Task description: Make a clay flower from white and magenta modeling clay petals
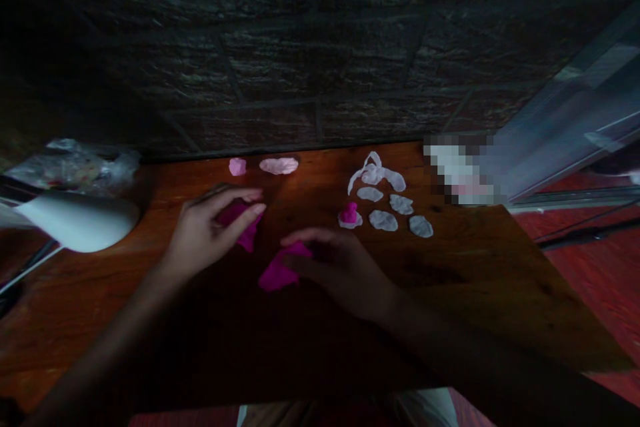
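Note:
My left hand (200, 230) is closed, with a thin, ragged magenta piece of modelling clay (246, 233) pinched between thumb and fingers. In my right hand (345, 267) is a second flat magenta piece of modelling clay (277, 272), gripped by its right side. The two pieces are apart, just above the table. To the right of them, a small magenta lump (351, 213) sits on a flattened white piece. Around it lie several flattened white pieces (383, 220) and a white shape with long looped strips (372, 173).
Along the back of the wooden table (475, 280) lie a pale pink lump (237, 167) and a pale pink elongated piece (279, 165). A white lamp head (80, 220) and a crumpled clear plastic bag (115, 170) occupy the left. A dark brick wall (270, 80) rises behind.

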`<state>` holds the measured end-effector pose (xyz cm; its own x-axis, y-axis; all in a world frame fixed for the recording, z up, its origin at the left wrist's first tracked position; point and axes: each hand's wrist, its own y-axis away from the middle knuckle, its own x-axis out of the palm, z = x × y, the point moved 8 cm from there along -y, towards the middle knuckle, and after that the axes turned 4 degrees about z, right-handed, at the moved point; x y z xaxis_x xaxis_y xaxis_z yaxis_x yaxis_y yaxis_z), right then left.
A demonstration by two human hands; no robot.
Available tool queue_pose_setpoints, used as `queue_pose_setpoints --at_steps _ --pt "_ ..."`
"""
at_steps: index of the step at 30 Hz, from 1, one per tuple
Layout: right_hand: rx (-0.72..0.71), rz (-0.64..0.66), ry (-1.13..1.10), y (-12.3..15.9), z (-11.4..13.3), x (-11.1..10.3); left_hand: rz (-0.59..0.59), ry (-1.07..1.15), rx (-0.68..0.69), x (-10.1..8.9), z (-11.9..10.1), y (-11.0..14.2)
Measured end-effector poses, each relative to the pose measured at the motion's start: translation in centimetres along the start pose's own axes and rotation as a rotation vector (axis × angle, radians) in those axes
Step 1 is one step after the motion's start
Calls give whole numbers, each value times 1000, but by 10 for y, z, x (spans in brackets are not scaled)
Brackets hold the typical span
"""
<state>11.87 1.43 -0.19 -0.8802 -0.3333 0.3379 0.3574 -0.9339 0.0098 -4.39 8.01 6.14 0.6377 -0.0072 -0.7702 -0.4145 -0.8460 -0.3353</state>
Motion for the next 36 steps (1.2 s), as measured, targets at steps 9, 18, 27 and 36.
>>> queue_pose_setpoints --at_steps 9,18,27,36 --pt "-37 -185 -63 -2 8 -15 344 382 73 47 -30 15" --pt "137 -107 -79 -1 -11 -6 247 421 125 37 -38 13" --pt "174 30 -332 0 -11 12 262 144 285 43 -47 18" --pt "224 -34 -383 -3 -14 2 165 165 231 37 -47 23"
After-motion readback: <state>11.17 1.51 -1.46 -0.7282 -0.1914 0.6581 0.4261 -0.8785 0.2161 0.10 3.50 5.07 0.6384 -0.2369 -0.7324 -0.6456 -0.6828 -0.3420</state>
